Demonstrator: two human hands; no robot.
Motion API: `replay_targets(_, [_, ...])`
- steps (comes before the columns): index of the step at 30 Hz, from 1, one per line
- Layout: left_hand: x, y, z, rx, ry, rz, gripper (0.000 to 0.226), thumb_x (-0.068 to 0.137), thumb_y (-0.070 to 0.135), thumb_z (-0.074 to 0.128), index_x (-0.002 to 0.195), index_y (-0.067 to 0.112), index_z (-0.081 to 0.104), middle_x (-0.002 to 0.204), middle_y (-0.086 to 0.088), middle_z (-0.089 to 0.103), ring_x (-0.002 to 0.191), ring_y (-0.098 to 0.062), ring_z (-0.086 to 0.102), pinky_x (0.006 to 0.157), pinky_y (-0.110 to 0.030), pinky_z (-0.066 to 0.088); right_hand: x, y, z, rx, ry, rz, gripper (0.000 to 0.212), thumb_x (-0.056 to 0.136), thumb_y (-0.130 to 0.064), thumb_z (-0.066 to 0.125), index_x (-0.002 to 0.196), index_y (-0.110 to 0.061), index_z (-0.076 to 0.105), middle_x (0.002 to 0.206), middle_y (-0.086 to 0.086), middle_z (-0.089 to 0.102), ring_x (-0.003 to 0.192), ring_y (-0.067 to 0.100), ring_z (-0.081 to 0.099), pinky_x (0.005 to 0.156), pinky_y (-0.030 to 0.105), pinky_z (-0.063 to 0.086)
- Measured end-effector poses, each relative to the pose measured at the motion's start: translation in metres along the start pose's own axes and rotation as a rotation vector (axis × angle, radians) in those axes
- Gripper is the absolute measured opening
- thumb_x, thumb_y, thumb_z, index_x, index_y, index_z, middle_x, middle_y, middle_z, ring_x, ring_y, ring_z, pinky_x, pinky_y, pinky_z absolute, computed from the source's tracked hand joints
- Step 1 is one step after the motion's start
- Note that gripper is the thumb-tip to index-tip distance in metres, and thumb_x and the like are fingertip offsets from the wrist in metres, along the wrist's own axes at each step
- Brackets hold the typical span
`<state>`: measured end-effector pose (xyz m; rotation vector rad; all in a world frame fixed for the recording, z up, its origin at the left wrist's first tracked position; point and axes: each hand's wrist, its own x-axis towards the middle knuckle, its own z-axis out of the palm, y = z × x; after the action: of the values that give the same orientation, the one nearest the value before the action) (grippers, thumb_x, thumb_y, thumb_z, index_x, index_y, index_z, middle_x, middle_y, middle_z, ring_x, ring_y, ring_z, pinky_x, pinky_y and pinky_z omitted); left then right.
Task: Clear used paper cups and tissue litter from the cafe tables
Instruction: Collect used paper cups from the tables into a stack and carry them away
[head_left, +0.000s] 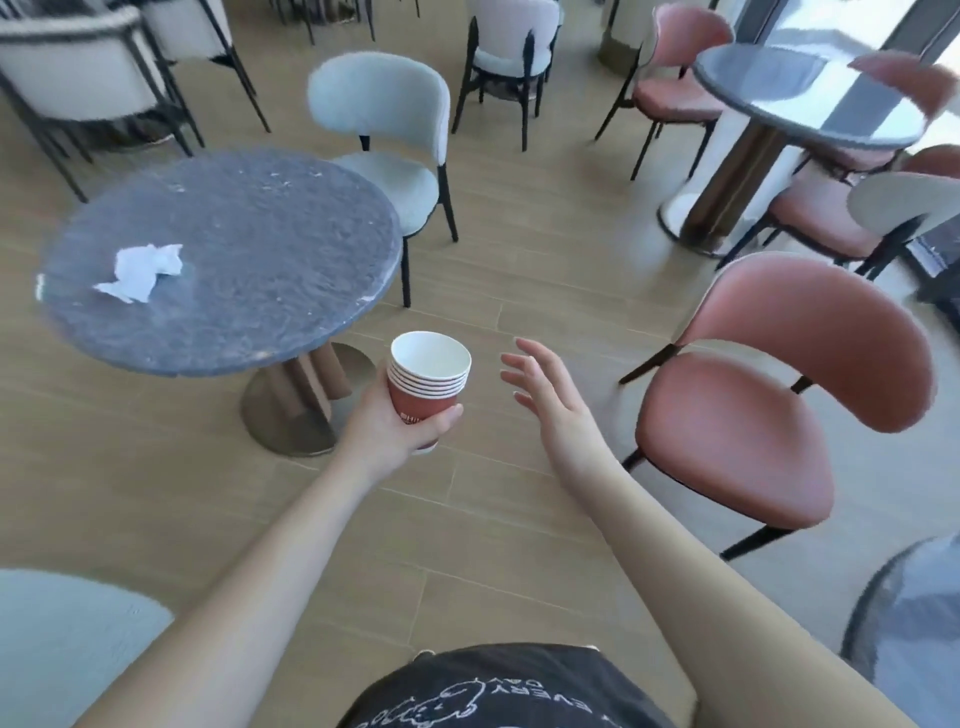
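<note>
My left hand (387, 428) grips a stack of several red paper cups (428, 376) with white insides, held upright over the floor just right of a round grey table (260, 291). A crumpled white tissue (141, 271) lies on that table near its left edge. My right hand (545, 387) hovers to the right of the cups with fingers spread and straight, holding nothing and not touching the stack.
A pink chair (769, 415) stands close on the right, a pale blue chair (395, 156) behind the grey table. A second round table (800, 93) with pink chairs is at the back right. Wooden floor lies between the tables. Another table edge (904, 634) shows at the lower right.
</note>
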<state>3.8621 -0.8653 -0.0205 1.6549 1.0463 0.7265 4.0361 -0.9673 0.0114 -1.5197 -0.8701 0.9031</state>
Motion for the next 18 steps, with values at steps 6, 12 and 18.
replay_targets(6, [0.004, -0.017, -0.039, -0.047, 0.177, -0.077, 0.063, 0.07, 0.017, 0.095, 0.11, 0.044, 0.054, 0.101, 0.025, 0.07, 0.087, 0.02, 0.063, 0.057, -0.002, 0.048, 0.055, -0.006, 0.046, 0.012, -0.17, -0.032, 0.046, 0.1, -0.06, 0.025, 0.131, -0.043, 0.054, 0.13, -0.011, 0.065, 0.121, 0.004, 0.061, 0.11, 0.038, 0.044])
replay_targets(12, [0.015, -0.01, -0.065, -0.08, 0.375, -0.12, 0.072, 0.062, 0.03, 0.091, 0.126, 0.024, 0.059, 0.116, 0.01, 0.07, 0.094, 0.011, 0.067, 0.062, -0.006, 0.051, 0.1, -0.02, 0.09, 0.001, -0.402, -0.104, 0.056, 0.1, -0.063, 0.022, 0.139, -0.036, 0.05, 0.131, -0.009, 0.064, 0.123, 0.004, 0.059, 0.108, 0.034, 0.044])
replay_targets(18, [0.013, -0.011, -0.094, -0.011, 0.539, -0.198, 0.07, 0.059, 0.034, 0.092, 0.12, 0.028, 0.059, 0.115, 0.01, 0.07, 0.096, 0.006, 0.066, 0.075, -0.009, 0.05, 0.13, -0.026, 0.124, 0.033, -0.599, -0.12, 0.058, 0.102, -0.049, 0.017, 0.145, -0.022, 0.045, 0.135, 0.0, 0.06, 0.128, 0.012, 0.056, 0.111, 0.031, 0.042])
